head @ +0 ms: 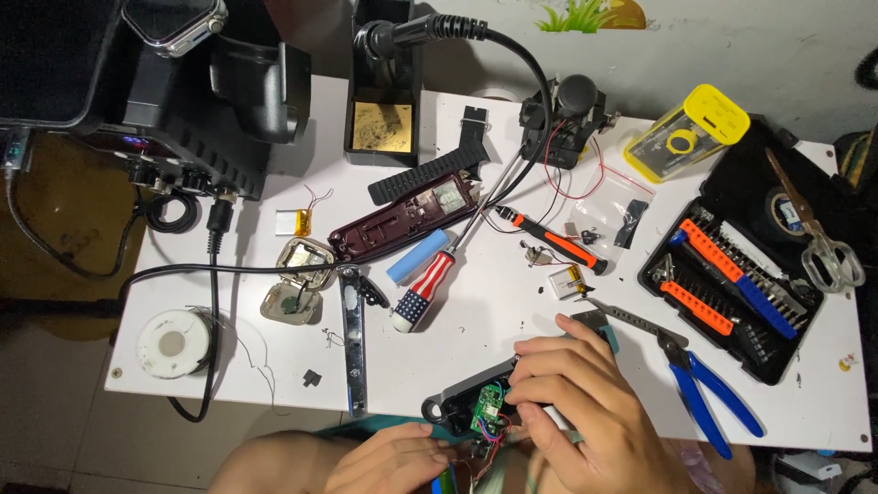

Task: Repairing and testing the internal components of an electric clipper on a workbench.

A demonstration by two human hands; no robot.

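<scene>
My right hand is closed over a black device shell at the table's front edge, fingers pressing on its small green circuit board. Below the edge, my left hand has its fingers curled near thin coloured wires that trail from the board; what it grips is hidden. A dark red opened clipper body lies at mid table, and a blue cylindrical battery cell rests just below it.
A striped-handle screwdriver, an orange precision driver, blue pliers, a bit case, scissors, a solder spool, a soldering iron stand, a yellow box and metal tweezers crowd the white table.
</scene>
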